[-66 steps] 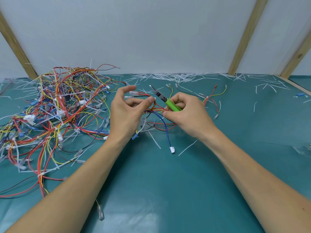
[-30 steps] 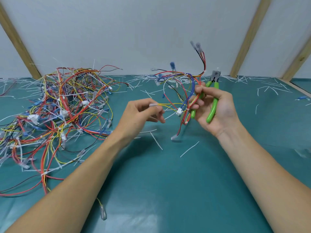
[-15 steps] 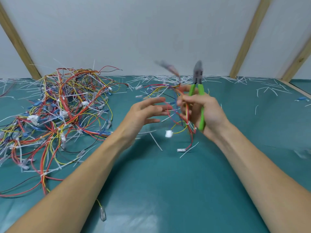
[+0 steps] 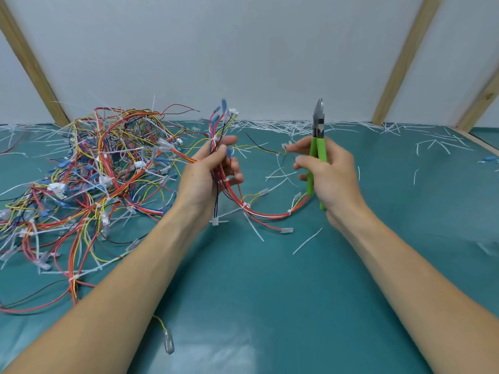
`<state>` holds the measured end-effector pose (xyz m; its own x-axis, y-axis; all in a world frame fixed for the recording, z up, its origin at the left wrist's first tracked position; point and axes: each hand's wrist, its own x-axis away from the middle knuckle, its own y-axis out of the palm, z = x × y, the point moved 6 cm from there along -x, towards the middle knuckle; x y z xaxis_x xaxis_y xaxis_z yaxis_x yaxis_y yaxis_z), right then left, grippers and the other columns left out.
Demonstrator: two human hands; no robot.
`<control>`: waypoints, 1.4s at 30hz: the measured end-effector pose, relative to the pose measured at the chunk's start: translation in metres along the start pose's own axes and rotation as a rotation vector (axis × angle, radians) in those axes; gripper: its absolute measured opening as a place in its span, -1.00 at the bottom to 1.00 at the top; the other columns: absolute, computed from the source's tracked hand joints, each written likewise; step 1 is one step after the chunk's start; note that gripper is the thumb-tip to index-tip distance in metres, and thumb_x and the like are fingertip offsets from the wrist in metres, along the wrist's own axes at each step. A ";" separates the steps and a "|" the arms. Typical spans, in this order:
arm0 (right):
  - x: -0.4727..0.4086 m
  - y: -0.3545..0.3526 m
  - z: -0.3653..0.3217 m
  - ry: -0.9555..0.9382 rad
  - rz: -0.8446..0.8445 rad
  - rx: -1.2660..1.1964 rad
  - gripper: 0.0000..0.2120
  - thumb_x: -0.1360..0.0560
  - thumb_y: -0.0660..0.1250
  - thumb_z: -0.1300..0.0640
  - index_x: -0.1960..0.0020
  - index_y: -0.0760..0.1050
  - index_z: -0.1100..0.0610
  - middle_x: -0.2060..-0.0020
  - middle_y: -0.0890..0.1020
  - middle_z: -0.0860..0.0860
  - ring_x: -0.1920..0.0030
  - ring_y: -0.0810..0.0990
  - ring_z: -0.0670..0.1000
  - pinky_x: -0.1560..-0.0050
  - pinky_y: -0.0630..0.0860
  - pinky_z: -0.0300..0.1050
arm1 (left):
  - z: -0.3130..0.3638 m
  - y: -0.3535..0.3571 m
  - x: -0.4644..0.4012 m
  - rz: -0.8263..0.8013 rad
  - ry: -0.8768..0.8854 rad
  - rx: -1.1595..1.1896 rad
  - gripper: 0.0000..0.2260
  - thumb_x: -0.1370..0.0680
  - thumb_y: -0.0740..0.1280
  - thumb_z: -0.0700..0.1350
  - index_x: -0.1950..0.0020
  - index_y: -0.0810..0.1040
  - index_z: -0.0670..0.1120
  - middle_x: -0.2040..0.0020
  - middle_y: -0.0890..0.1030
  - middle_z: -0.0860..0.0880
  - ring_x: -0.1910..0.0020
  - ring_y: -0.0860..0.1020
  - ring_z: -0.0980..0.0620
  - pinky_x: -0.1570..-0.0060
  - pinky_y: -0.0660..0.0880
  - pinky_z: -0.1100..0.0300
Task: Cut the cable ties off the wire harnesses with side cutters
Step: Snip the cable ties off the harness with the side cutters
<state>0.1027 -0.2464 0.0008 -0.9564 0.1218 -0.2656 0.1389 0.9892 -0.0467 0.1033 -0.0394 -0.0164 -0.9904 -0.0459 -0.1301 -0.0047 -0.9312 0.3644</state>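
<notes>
Left hand (image 4: 208,174) raised above the teal tabletop (image 4: 270,292), grip curled round a wire harness (image 4: 237,195): red, white, blue and yellow strands bunched in the fist. Blue terminals stick up above the fingers; the rest droops in a loop below the hand and curves across toward the right wrist. A white cable tie (image 4: 244,205) sits on that loop (another shows further along, near the right hand).

Right hand (image 4: 329,174) level with the left, a little apart from it. Grip wrapped round the green handles of the side cutters (image 4: 318,147), held upright, blades pointing at the ceiling, tips nearly together. Index finger and thumb reach forward and pinch a thin yellow-and-black wire end that runs back to the left fist.

Left of the hands: a big tangled pile of harnesses (image 4: 89,179) on the tabletop, ties visible all through it.

Cut tie scraps (image 4: 297,128) strewn thick along the back edge by the white wall (image 4: 243,49), more scattered to the right. One loose clear connector (image 4: 168,342) near the left forearm.
</notes>
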 end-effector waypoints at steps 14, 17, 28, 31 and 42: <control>0.000 0.014 0.018 -0.031 -0.268 0.382 -0.74 -0.46 0.41 0.39 0.13 0.54 0.03 0.15 0.73 -0.08 0.20 0.60 -0.13 0.23 0.44 -0.29 | 0.008 -0.007 0.006 0.003 -0.056 0.205 -0.66 -0.50 0.05 -0.16 0.32 0.57 -0.11 0.61 0.17 0.04 0.56 0.19 0.05 0.28 0.48 0.14; -0.001 0.010 0.015 -0.064 -0.192 0.369 -0.74 -0.49 0.42 0.37 0.17 0.53 0.02 0.27 0.68 -0.13 0.06 0.72 -0.03 0.10 0.56 -0.12 | 0.004 -0.020 0.000 0.211 -0.037 -0.061 -0.67 -0.59 0.17 -0.08 0.28 0.62 -0.07 0.57 0.25 0.04 0.55 0.28 0.05 0.32 0.47 0.17; 0.016 0.010 -0.017 -0.476 0.005 0.486 -0.87 -0.52 0.43 0.24 0.02 0.56 0.03 0.20 0.67 -0.13 0.14 0.59 -0.17 0.19 0.35 -0.34 | 0.042 -0.012 0.018 0.472 0.718 -1.082 -0.42 -0.46 0.44 -0.06 -0.41 0.35 -0.19 -0.32 0.45 -0.12 -0.32 0.40 -0.10 -0.39 0.31 0.01; 0.025 0.024 -0.020 -0.502 -0.113 0.436 -0.83 -0.49 0.43 0.31 0.00 0.56 0.07 0.18 0.65 -0.16 0.12 0.58 -0.20 0.11 0.35 -0.38 | 0.021 0.029 0.029 0.026 0.700 -1.068 -0.74 -0.55 0.35 -0.15 -0.23 0.57 -0.13 -0.15 0.64 0.01 -0.18 0.57 0.02 -0.22 0.46 0.00; 0.034 0.027 -0.024 -0.497 -0.058 0.308 -0.83 -0.50 0.36 0.31 0.01 0.55 0.07 0.22 0.61 -0.26 0.19 0.57 -0.14 0.16 0.41 -0.31 | 0.002 0.027 0.017 -0.055 0.270 -0.587 -0.82 -0.67 0.27 -0.14 0.05 0.65 -0.07 0.43 0.43 -0.08 0.42 0.41 0.04 0.38 0.36 0.28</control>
<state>0.0681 -0.2139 0.0138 -0.7399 -0.0582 -0.6702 0.2293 0.9148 -0.3325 0.0861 -0.0644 -0.0068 -0.9212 -0.0102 -0.3890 0.0969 -0.9742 -0.2039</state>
